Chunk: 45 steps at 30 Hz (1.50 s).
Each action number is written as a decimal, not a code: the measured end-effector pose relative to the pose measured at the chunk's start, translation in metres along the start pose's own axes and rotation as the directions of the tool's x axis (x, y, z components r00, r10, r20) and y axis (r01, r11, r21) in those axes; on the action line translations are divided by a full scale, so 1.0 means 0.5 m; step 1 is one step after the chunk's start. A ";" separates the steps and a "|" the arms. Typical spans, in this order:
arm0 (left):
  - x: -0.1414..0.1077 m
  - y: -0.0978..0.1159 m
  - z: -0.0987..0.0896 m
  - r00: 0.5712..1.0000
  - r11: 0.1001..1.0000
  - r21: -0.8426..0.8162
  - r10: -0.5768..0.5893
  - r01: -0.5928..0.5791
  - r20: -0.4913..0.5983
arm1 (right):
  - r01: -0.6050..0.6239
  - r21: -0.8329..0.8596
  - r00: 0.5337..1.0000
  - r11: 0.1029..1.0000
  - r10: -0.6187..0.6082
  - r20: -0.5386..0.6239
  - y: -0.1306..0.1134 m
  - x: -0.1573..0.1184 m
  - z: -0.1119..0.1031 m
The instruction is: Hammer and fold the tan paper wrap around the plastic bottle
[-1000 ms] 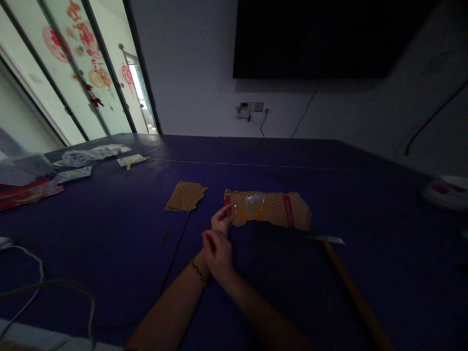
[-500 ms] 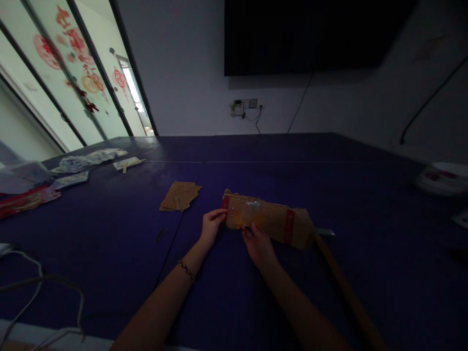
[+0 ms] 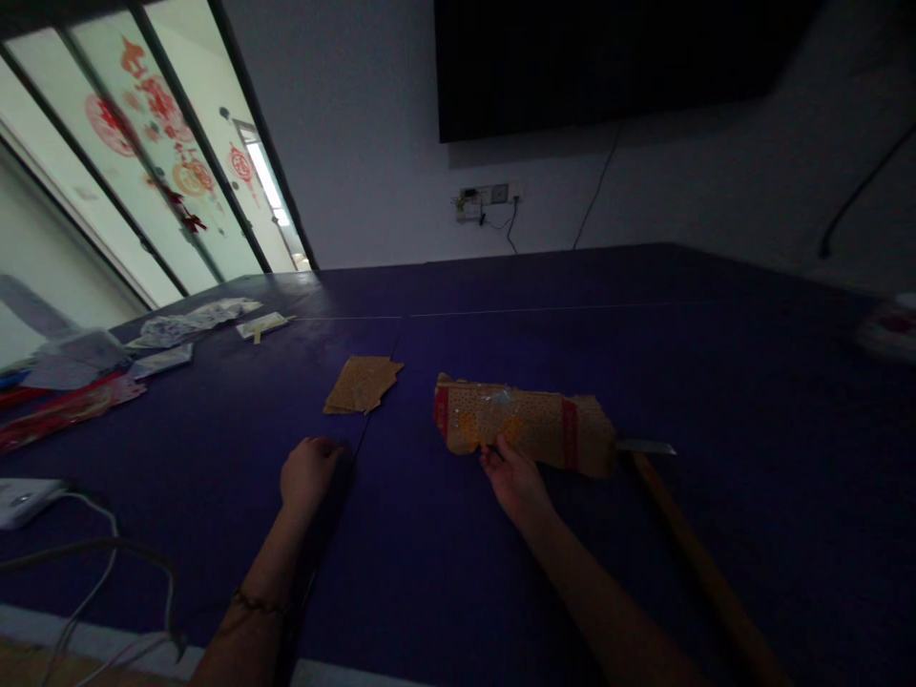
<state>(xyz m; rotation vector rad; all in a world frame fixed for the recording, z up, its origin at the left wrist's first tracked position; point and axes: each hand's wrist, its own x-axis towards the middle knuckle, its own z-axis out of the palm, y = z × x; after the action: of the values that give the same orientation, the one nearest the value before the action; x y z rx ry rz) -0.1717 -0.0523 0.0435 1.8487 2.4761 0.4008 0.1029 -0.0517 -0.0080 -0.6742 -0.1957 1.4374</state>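
Cardboard strip (image 3: 536, 423) against right fingers (image 3: 502, 446)

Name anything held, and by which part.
The right grip holds the cardboard strip at its near edge, left of middle; whether the left grip holds anything cannot be told.

I have one left hand (image 3: 309, 472), one right hand (image 3: 516, 485) and one bracelet (image 3: 258, 603). I see one hammer (image 3: 685, 534), one long cardboard piece (image 3: 535, 422) with two red stripes (image 3: 571, 436), one cardboard pile (image 3: 362, 384) and one TV (image 3: 601, 67).
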 end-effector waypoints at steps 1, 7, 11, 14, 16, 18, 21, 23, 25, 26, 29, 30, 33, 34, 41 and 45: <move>-0.001 -0.003 0.003 1.000 1.000 0.006 -0.011 0.011 0.015 | -0.001 0.003 1.000 1.000 0.001 -0.001 -0.001 -0.001 0.000; -0.006 0.006 0.013 0.999 0.990 0.141 -0.023 0.019 0.023 | -0.010 0.002 1.000 1.000 0.010 0.001 -0.003 -0.002 0.000; -0.011 0.011 0.015 1.000 0.975 0.221 0.026 -0.029 0.016 | -0.009 -0.003 1.000 1.000 0.009 0.000 -0.001 -0.001 -0.002; -0.011 0.013 0.013 0.995 0.954 0.284 0.097 -0.098 0.018 | -0.013 -0.007 1.000 1.000 0.013 -0.001 0.001 0.000 -0.004; -0.008 0.014 0.013 0.991 0.939 0.317 0.133 -0.133 0.020 | -0.016 -0.011 1.000 1.000 0.016 -0.005 0.001 0.000 -0.004; -0.004 0.016 0.016 0.988 0.927 0.342 0.155 -0.153 0.021 | -0.017 -0.015 1.000 1.000 0.017 -0.008 0.001 -0.001 -0.003; 0.002 0.017 0.023 0.985 0.920 0.356 0.171 -0.166 0.018 | -0.017 -0.013 1.000 1.000 0.017 -0.016 -0.001 -0.004 0.002; 0.005 0.016 0.025 0.988 0.925 0.349 0.157 -0.151 0.011 | -0.018 -0.010 1.000 1.000 0.018 -0.023 -0.003 -0.006 0.005; 0.006 0.016 0.025 0.992 0.933 0.339 0.126 -0.120 0.004 | -0.022 -0.008 0.999 1.000 0.022 -0.027 -0.004 -0.007 0.007; 0.005 0.016 0.024 0.993 0.937 0.332 0.115 -0.109 0.003 | -0.024 -0.007 0.999 1.000 0.024 -0.027 -0.005 -0.007 0.008; 0.003 0.019 0.019 0.996 0.953 0.293 0.089 -0.083 -0.007 | -0.026 -0.001 0.999 1.000 0.026 -0.027 -0.005 -0.008 0.009; 0.003 0.020 0.019 0.996 0.961 0.267 0.084 -0.075 -0.023 | -0.023 0.001 0.999 1.000 0.023 -0.028 -0.004 -0.008 0.009; 0.001 0.022 0.020 0.988 0.988 0.142 0.081 -0.062 -0.133 | -0.018 0.004 0.999 1.000 0.018 -0.032 -0.002 -0.007 0.008; 0.002 0.021 0.022 0.980 0.994 0.086 0.081 -0.066 -0.179 | -0.019 0.003 0.999 1.000 0.019 -0.032 -0.001 -0.006 0.007; 0.007 0.011 0.049 0.960 0.858 -0.488 0.021 -0.160 -0.278 | -0.032 -0.003 0.999 0.999 0.032 -0.038 -0.003 -0.007 0.008; 0.001 0.023 0.063 0.962 0.659 -0.718 0.033 -0.224 -0.270 | -0.040 -0.004 0.998 0.999 0.040 -0.039 -0.006 -0.009 0.010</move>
<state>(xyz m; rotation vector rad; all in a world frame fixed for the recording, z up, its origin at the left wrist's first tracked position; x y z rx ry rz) -0.1555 -0.0430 0.0157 1.6426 1.7943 1.4645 0.1020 -0.0545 -0.0013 -0.7124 -0.1560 1.4612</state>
